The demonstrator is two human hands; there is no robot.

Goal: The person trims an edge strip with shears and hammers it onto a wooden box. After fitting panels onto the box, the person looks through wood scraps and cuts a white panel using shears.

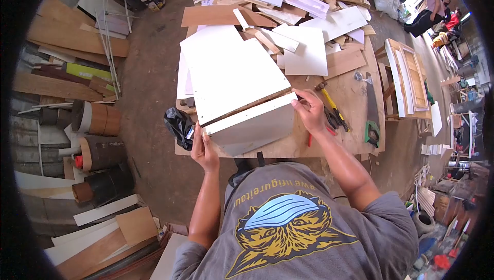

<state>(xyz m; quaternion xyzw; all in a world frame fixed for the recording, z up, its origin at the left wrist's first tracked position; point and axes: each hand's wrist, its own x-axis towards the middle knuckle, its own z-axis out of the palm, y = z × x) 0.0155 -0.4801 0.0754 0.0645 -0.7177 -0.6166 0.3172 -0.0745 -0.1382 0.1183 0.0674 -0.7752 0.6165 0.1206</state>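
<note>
A white box-like piece made of boards stands on the workbench in front of me. Its broad white top board (239,76) has small dark holes or screw heads near its edges. Along the near side runs a narrower white panel (252,111), parted from the top board by a gap with a rough brown edge. My left hand (204,149) grips this panel's left end, thumb on the near side. At the opposite end, my right hand (310,111) pinches the corner between thumb and fingers. Both hands' fingertips are partly hidden behind the panel.
A hammer (332,105), pliers (333,120) and a green-handled handsaw (372,130) lie right on the workbench (355,92). Offcuts (303,48) pile up at the back. A black plastic bag (178,127) sits left. People (429,4) are far right.
</note>
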